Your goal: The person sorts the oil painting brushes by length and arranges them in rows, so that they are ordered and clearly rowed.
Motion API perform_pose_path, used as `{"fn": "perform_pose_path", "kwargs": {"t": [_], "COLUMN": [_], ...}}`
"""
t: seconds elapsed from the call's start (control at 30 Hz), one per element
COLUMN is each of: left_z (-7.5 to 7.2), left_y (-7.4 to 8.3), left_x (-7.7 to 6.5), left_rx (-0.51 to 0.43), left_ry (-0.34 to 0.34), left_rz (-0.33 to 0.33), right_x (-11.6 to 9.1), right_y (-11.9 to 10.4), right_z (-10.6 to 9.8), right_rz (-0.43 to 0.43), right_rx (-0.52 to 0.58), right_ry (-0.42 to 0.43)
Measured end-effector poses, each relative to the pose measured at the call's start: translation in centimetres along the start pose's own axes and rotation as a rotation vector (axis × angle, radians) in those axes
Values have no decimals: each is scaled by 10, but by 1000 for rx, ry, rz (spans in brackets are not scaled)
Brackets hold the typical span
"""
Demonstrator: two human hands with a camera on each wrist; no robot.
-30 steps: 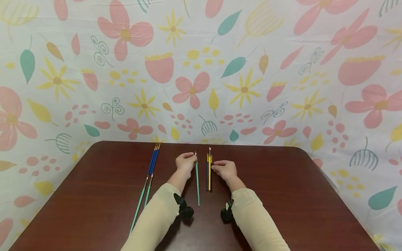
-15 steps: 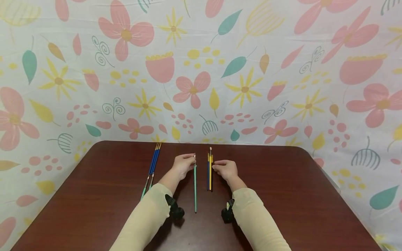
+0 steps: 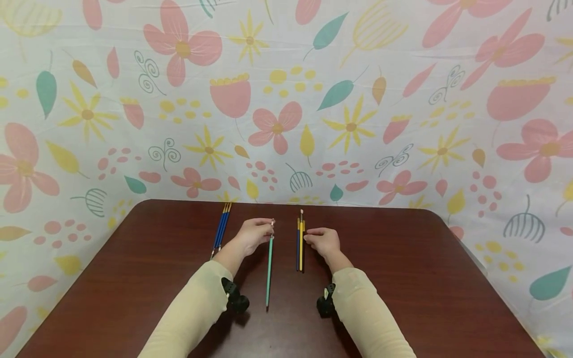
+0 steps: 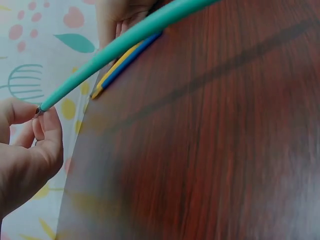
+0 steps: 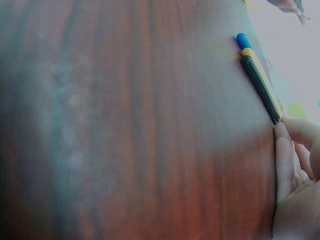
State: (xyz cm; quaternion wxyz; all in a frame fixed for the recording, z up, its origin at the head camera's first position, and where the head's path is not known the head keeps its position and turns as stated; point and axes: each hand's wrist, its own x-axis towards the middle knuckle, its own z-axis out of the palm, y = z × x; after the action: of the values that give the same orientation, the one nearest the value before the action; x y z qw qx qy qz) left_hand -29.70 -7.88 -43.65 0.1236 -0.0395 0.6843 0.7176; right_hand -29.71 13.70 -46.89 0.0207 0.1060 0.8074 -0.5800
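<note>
My left hand (image 3: 251, 235) pinches a green paintbrush (image 3: 269, 273) near its bristle end. The handle points toward me, and its shadow in the left wrist view lies apart from it, so it is off the table. To the right, a blue paintbrush (image 3: 298, 248), a yellow paintbrush (image 3: 301, 253) and a black paintbrush (image 5: 259, 86) lie side by side on the table. My right hand (image 3: 326, 242) pinches the black one near its upper end with thumb and finger; the exact contact is partly hidden.
Several blue paintbrushes (image 3: 221, 226) lie together at the back left of the brown table (image 3: 403, 278). Below them show the tips of brushes (image 3: 219, 248), the rest hidden by my left arm. A floral cloth (image 3: 286, 99) hangs behind the table.
My left hand has moved left and slightly toward me with the green paintbrush, away from the row of three. The left sleeve now covers more of the green brushes. The right hand stays nearly still.
</note>
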Motion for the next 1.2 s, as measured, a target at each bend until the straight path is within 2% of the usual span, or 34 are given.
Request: {"fn": "perform_pose_path", "kwargs": {"t": [0.6, 0.93, 1.2], "left_z": [-57, -87, -105], "left_y": [7, 10, 13], "left_x": [-21, -33, -44], "left_rx": [119, 187, 222], "left_ry": [-56, -18, 2], "left_rz": [15, 12, 6], "right_x": [1, 2, -3], "right_y": [1, 1, -2], "right_z": [0, 1, -2], "right_rz": [10, 19, -8], "right_rx": [7, -1, 13], "right_ry": [-10, 1, -4]}}
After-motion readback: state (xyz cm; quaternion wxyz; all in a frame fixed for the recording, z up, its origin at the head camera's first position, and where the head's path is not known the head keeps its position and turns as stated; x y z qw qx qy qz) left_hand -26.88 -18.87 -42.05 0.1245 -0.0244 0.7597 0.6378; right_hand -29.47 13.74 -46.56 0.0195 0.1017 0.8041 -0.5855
